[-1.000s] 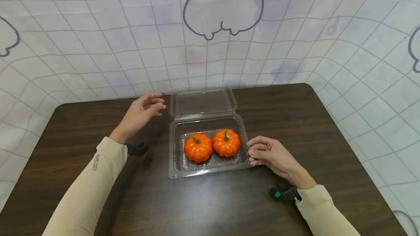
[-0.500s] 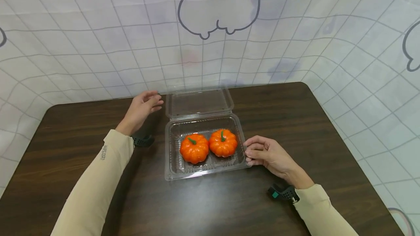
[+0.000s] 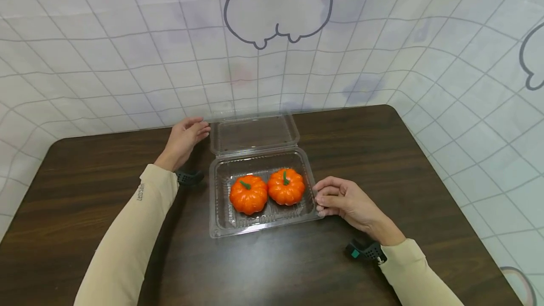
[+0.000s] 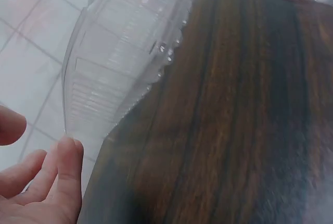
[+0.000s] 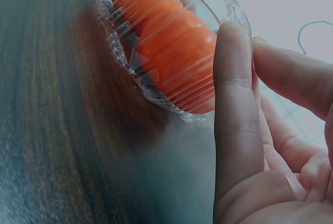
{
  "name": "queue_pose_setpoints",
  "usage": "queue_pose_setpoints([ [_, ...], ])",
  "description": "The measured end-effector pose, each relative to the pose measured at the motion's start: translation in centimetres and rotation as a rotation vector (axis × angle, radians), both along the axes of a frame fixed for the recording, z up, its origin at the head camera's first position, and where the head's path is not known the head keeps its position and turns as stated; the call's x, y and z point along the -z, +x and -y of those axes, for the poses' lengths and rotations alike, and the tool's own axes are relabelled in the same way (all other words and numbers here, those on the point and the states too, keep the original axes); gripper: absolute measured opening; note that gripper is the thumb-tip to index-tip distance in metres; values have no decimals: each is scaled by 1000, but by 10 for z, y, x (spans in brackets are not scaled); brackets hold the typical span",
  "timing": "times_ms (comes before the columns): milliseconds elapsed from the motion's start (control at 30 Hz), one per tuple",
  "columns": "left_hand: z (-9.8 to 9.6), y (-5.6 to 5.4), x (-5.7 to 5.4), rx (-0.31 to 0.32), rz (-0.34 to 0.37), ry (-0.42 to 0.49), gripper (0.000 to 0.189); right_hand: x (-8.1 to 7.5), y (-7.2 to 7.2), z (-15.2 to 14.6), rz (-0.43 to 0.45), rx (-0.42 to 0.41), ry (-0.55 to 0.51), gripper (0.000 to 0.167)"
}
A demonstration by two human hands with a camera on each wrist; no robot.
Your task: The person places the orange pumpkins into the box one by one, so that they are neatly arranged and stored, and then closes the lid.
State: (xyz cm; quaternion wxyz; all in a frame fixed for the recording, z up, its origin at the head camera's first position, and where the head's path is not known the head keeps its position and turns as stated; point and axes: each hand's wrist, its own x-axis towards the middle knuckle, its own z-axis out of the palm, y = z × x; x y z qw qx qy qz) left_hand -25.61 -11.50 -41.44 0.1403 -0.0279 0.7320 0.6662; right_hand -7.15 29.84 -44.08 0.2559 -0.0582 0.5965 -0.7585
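Note:
Two small orange pumpkins (image 3: 248, 196) with green stems sit side by side in a clear plastic clamshell container (image 3: 215, 199). Its lid (image 3: 255, 134) is folded back, away from me. At the front right corner my right hand (image 3: 349, 203) pinches the container's rim between thumb (image 5: 237, 78) and fingers. My left hand (image 3: 182, 140) is at the lid's left edge. In the left wrist view its thumb tip meets the lid's corner, while the forefinger (image 4: 10, 126) stays apart, and the other fingers extend behind the thumb.
The container stands on a dark wood-grain table (image 3: 263, 268) with rounded corners. A white gridded cloth (image 3: 170, 51) with cartoon prints hangs behind and at the sides. Both wrists wear black straps (image 3: 366, 250) under beige sleeves.
My left hand has moved right relative to the container, from a gap beside the lid to its edge. The right hand keeps its hold on the rim. The head view has shifted slightly.

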Motion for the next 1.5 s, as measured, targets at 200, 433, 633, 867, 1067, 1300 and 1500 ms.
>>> queue_pose_setpoints([
  [200, -2, -4, -1, -26, 36, 69, 58, 0, 4, 0, -8, -2, -6, 20],
  [433, -3, -6, -3, -70, 82, 151, 56, 0, 7, -1, 1, 3, 0, 20],
  [633, -5, -10, -4, -58, 137, 184, 57, -1, 7, 1, 7, 4, -14, 20],
  [867, -7, -15, -2, -71, 161, 174, 56, -3, 9, 4, 23, 1, -21, 20],
  [1067, -8, -17, -2, -53, 130, 144, 54, -5, 9, 3, 23, 6, -11, 20],
  [1300, -7, -18, -5, -33, 123, 141, 56, -4, 9, 3, 19, 4, -18, 20],
  [1500, -6, -17, -5, -29, 122, 147, 55, -2, 9, 1, 2, -4, -25, 20],
])
